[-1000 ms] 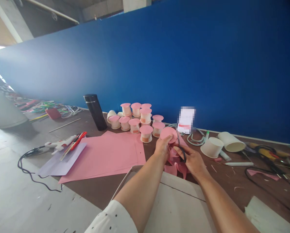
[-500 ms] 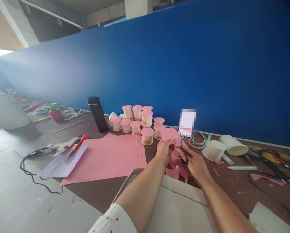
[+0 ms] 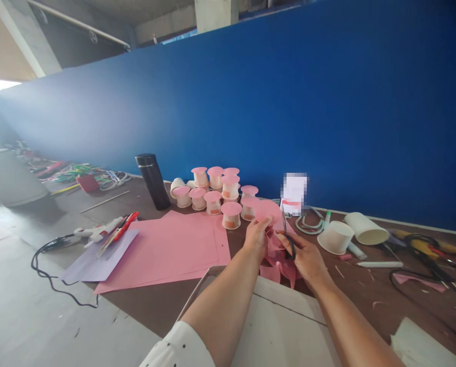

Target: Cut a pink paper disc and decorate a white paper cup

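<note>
My left hand (image 3: 257,237) pinches a piece of pink paper (image 3: 268,211) with a rounded upper outline. Black-handled scissors (image 3: 290,246) are in my right hand (image 3: 307,259), their blades pointing up along the paper's right edge. Whether the blades are fully closed I cannot tell. Pink paper scraps (image 3: 270,273) hang or lie below my hands. Just beyond, several paper cups topped with pink discs (image 3: 231,214) stand in a group, some stacked. Pink paper sheets (image 3: 174,250) lie flat to the left.
A black flask (image 3: 152,181) stands left of the cups. A glue gun (image 3: 98,230) and a red utility knife (image 3: 121,229) rest by a lilac sheet (image 3: 101,260). White paper cups (image 3: 337,237), a white pen (image 3: 380,264) and cables lie right. A blue partition (image 3: 289,102) rises behind.
The pink paper's rounded top has shifted very slightly in my left hand. Both hands and the scissors stay almost in the same place.
</note>
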Motion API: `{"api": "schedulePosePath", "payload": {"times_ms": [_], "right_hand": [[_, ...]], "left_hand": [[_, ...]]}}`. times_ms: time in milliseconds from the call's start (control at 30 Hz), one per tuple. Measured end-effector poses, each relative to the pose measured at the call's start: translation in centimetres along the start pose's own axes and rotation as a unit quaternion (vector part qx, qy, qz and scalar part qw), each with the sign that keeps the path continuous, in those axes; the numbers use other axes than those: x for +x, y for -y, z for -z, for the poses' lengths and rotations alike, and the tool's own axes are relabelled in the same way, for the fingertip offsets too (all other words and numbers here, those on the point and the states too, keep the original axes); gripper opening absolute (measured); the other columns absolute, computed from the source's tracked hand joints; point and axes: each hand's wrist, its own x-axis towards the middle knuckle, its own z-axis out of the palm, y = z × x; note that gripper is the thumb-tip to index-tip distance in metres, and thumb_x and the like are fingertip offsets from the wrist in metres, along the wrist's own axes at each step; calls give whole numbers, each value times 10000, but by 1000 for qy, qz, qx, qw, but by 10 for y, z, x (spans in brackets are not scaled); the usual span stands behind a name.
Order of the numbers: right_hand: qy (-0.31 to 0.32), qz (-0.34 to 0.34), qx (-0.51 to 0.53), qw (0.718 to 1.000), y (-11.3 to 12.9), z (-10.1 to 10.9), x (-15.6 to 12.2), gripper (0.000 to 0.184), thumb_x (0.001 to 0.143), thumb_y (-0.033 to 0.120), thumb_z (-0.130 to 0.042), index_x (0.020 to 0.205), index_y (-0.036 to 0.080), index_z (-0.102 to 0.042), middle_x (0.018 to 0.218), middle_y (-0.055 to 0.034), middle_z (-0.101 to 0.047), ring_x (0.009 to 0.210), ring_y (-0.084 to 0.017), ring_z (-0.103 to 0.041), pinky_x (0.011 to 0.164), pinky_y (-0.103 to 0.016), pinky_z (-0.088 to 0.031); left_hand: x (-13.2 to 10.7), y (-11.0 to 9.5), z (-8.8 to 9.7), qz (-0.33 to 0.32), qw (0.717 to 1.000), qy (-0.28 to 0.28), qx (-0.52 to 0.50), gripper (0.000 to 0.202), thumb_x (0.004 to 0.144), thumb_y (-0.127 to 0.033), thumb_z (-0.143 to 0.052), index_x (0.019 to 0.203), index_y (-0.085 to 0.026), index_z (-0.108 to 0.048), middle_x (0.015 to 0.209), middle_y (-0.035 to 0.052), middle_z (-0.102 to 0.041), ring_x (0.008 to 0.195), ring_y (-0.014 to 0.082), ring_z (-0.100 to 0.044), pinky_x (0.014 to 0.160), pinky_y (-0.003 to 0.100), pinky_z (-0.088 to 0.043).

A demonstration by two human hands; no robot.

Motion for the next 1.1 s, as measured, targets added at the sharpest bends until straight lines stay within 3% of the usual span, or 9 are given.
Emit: {"api": "schedulePosePath", "payload": {"times_ms": [333,567,867,1100], "right_hand": [[6,-3,-6,1000,-1,1,0,549,691,571,-694,1080,185,-729,769,-22,-684,721,-190,-603,662,-298,-473],[11,-10,9,1000,6,1,-4,502,704,535,-695,1079,204,-732,913,-29,-705,898,-226,-612,760,-298,-483],[10,-25,40,999,5,2,-5,530,688,537,-712,1097,200,-726,761,-6,-664,701,-168,-564,653,-276,-442],[13,-26,41,999,6,2,-5,565,675,580,-708,1085,192,-727,725,-10,-653,673,-160,-554,600,-261,-424]], "left_hand": [[5,3,2,7,1000,12,2,290,519,-211,-773,711,-153,-563,604,-25,-580,519,79,-501,542,218,-358],[3,1,3,22,999,34,0,282,520,-230,-770,729,-150,-598,619,-24,-570,539,70,-491,568,211,-369],[5,3,4,14,1000,5,-17,288,554,-230,-789,765,-164,-604,663,-9,-600,549,80,-503,571,222,-397],[3,2,3,18,1000,21,-8,313,547,-213,-776,802,-161,-602,693,13,-628,577,108,-555,590,247,-429]]}}
